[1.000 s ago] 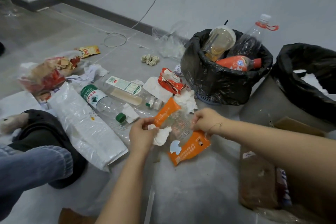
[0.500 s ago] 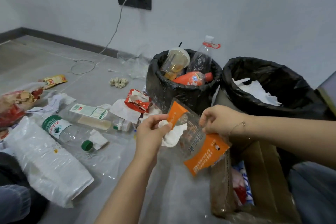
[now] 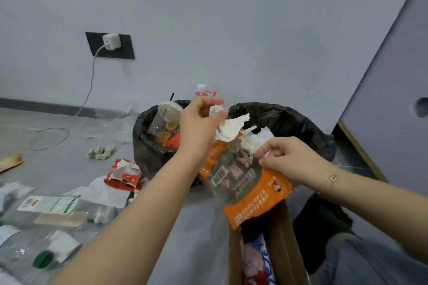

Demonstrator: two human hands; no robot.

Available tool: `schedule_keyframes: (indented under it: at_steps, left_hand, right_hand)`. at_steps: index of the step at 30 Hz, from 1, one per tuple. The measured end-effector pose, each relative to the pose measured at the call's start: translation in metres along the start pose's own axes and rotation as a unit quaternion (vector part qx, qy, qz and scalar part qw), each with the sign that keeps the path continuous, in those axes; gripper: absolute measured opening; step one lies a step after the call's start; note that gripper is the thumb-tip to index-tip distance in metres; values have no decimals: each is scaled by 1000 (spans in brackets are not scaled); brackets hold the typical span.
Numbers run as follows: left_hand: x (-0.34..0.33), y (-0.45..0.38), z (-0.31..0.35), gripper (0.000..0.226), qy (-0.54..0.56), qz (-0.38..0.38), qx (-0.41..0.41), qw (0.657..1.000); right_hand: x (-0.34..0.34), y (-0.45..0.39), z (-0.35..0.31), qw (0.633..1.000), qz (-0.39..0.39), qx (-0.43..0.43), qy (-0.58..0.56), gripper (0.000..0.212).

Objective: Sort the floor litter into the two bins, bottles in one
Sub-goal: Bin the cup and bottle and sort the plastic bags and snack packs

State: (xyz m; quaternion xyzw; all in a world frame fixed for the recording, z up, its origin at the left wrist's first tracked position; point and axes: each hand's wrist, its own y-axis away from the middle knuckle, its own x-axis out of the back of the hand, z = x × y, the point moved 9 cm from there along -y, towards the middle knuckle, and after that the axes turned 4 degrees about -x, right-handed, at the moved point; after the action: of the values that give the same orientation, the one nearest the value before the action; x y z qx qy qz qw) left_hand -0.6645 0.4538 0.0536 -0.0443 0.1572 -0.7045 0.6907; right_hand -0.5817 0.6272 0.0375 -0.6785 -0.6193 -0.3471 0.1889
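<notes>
My left hand pinches a crumpled white tissue in the air between the two black-lined bins. My right hand pinches the top edge of an orange and clear snack wrapper, which hangs just in front of the right bin. That bin holds white paper. The left bin holds a clear cup, an orange bottle and a tall clear bottle. On the floor at lower left lie a clear bottle with a white-green label and a green-capped bottle.
A red and white wrapper, white paper scraps, a crumpled grey wad and a yellow packet lie on the floor. A cardboard box with packaging stands at my right knee. A charger cable runs down from the wall socket.
Both hands have risen and moved toward the bins with the tissue and the wrapper. The left hand now holds the tissue above the wrapper. The view has tilted up.
</notes>
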Motion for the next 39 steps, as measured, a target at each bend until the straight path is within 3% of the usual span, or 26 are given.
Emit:
schedule_keyframes:
  at_steps: [4, 7, 9, 13, 19, 21, 24, 27, 29, 32, 36, 39]
  left_hand:
    - [-60, -35, 1, 24, -94, -88, -71, 989]
    - [-91, -46, -31, 37, -210, -217, -43, 952]
    - [-89, -47, -45, 44, -235, -250, -21, 939]
    - [-57, -52, -26, 36, -163, -175, -25, 971]
    - [-26, -45, -30, 24, -225, -184, 1, 957]
    - [-8, -36, -29, 24, -215, -156, 15, 964]
    - [30, -6, -34, 35, -163, -82, 59, 981]
    - [52, 40, -55, 54, -88, -90, 153, 980]
    - [57, 67, -65, 38, -30, -114, 205, 972]
    - [80, 86, -71, 15, -23, -97, 202, 974]
    - [104, 98, -81, 19, 19, -80, 215, 973]
    - [112, 105, -86, 23, 130, -75, 248, 957]
  right_hand:
    - [16, -3, 24, 997, -29, -64, -24, 7]
    - [16, -6, 27, 996, -42, -78, -25, 10]
    - [15, -8, 25, 996, -44, -72, -35, 14]
    - [8, -9, 30, 993, -51, -88, -65, 10]
    - [0, -7, 40, 978, -53, -133, -148, 8]
    - [-1, -6, 40, 975, -52, -129, -171, 11]
    - [-3, -5, 36, 966, -53, -106, -229, 8]
    - [-17, -2, 25, 958, -85, -77, -264, 4]
    - [-30, 1, 14, 955, -119, -60, -266, 2]
    - [-55, 5, 0, 957, -157, -42, -241, 12]
    - [-78, 2, -11, 954, -168, -33, -247, 23]
    - [-97, 0, -14, 914, -216, -74, -334, 28]
